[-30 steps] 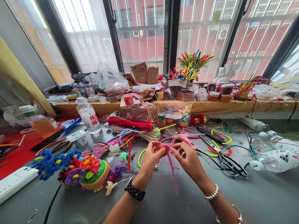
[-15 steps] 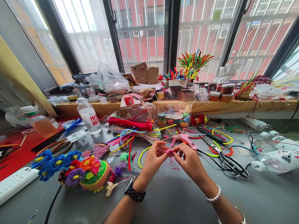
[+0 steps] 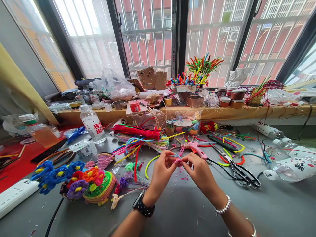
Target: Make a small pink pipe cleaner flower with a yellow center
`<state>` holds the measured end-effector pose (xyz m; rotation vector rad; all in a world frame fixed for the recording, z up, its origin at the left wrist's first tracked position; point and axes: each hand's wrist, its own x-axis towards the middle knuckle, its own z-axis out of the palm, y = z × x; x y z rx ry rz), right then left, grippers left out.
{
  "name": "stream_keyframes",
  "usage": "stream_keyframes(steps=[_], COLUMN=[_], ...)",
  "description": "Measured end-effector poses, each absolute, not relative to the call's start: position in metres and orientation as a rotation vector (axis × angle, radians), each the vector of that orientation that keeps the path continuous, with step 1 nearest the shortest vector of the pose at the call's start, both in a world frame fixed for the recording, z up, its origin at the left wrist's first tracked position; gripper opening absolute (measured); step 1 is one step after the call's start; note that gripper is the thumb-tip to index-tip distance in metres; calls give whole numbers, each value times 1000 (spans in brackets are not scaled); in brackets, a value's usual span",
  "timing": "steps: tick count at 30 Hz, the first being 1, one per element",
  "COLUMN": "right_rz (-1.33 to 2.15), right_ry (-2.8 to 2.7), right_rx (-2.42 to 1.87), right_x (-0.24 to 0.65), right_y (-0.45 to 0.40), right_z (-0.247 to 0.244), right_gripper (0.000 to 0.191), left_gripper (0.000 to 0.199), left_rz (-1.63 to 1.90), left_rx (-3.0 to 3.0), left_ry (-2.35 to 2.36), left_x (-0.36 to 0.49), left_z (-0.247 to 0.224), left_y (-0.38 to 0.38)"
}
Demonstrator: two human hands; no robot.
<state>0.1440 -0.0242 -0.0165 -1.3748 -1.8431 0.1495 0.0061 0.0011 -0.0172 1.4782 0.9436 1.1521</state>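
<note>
Between my fingertips is a small pink pipe cleaner piece [image 3: 177, 160], bent or curled, partly hidden by the fingers. My left hand [image 3: 163, 168] pinches it from the left, and a bit of light blue shows by those fingers. From the other side my right hand [image 3: 195, 164] pinches the same piece with thumb and forefinger. Just behind the hands lies a pink glue gun [image 3: 194, 147]. A bundle of pipe cleaners [image 3: 138, 131], red on top, rests beyond my left hand. Scissors [image 3: 238, 169] lie to the right of my right hand.
Pipe cleaner flowers [image 3: 74, 177] and a round green-topped piece [image 3: 102, 187] sit at the left. A water bottle [image 3: 92, 125] stands behind them. More bottles [image 3: 291, 169] lie at the right. Paint jars [image 3: 238, 95] and a pot of pipe cleaners [image 3: 184, 90] line the sill.
The view has shifted very slightly. Both hands stay at nearly the same place, still pinching the pink piece, with only tiny finger movement.
</note>
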Motion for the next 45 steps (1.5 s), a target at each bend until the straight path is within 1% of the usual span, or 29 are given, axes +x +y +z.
stream_keyframes(steps=[6, 12, 20, 24, 31, 33, 35, 37, 40, 42, 44, 45], right_rz=[33, 214, 173, 50, -355, -384, -268, -29, 445, 762, 950, 981], right_ry=[-1827, -1855, -1858, -1869, -1908, -1912, -1903, -1864, -1743, -1670, -1608, -1577], right_rx=[-1397, -1360, -1355, -1411, -1473, -1438, -1385, -1336, -1295, -1271, -1249, -1243], right_x=[138, 145, 146, 141, 128, 128, 132, 138, 149, 153, 154, 154], right_y=[-25, -25, -25, -26, -28, -28, -28, -26, -23, -21, -20, -20], right_z=[-21, -15, -15, -19, -29, -29, -25, -19, -9, -6, -4, -4], right_gripper=[14, 12, 15, 14, 23, 24, 21, 18, 27, 34, 34, 33], left_gripper=[31, 35, 35, 36, 33, 33, 34, 37, 37, 32, 32, 33], left_rz=[1147, 1124, 1103, 1105, 1169, 1191, 1199, 1202, 1205, 1199, 1180, 1164], left_rx=[1423, 1340, 1293, 1215, 1212, 1232, 1228, 1215, 1218, 1236, 1235, 1234], left_ry=[1003, 914, 888, 928, 968, 977, 957, 925, 913, 918, 886, 864], left_x=[7, 7, 7, 8, 12, 12, 11, 9, 4, 1, -1, -1], left_z=[-15, -17, -18, -17, -18, -19, -19, -17, -13, -10, -7, -7], left_y=[0, 1, 2, 2, -1, 0, 1, 3, 5, 6, 6, 6])
